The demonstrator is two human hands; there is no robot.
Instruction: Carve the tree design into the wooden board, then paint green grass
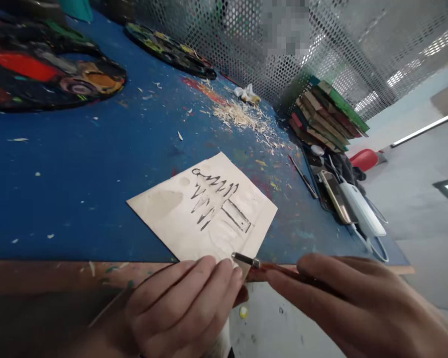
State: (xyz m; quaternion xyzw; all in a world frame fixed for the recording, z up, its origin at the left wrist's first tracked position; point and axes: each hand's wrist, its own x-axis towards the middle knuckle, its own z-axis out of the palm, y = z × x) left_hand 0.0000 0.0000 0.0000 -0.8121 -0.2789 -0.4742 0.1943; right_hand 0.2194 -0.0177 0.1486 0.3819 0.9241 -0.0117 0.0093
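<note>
A pale square carving block [179, 214] lies with one corner over the near table edge. It bears a dark zigzag tree-like drawing with a rectangular base, plus some shallow cut marks. My left hand [190, 303] is closed over the block's near corner, fingers on top and the thumb mostly hidden below. In my right hand [343, 298] is a carving gouge [246, 259] with a short metal blade and a reddish-brown handle. The blade tip is at the block's surface near the close corner, right beside my left fingertips.
Paint-smeared palettes [97, 79] stand at the left and back of the blue table [78, 189]. Pale shavings [242, 117] are heaped ahead. On the right are a pen [303, 176], a phone [336, 196], a white power bank [362, 209] with cables, and stacked boards [324, 117].
</note>
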